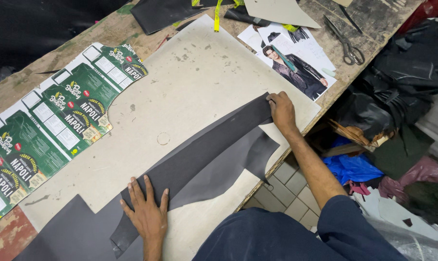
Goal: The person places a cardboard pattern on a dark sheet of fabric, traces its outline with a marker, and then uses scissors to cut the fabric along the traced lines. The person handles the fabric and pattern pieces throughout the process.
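A long dark grey strip of cut material (204, 147) lies diagonally on a pale cardboard sheet (190, 77) on the workbench. My left hand (146, 212) presses flat on the strip's near end, fingers spread. At the far end my right hand (282, 111) pinches the strip's corner. A second dark piece (233, 169) lies folded under the strip toward the bench edge. More dark material (69, 232) spreads at the near left corner.
A green printed carton pattern (59, 116) lies to the left. Scissors (347, 41), a yellow tape measure (218, 14) and a printed photo of a jacket (296, 63) sit at the far end. Black bags (402, 82) and blue plastic (352, 166) crowd the floor right of the bench.
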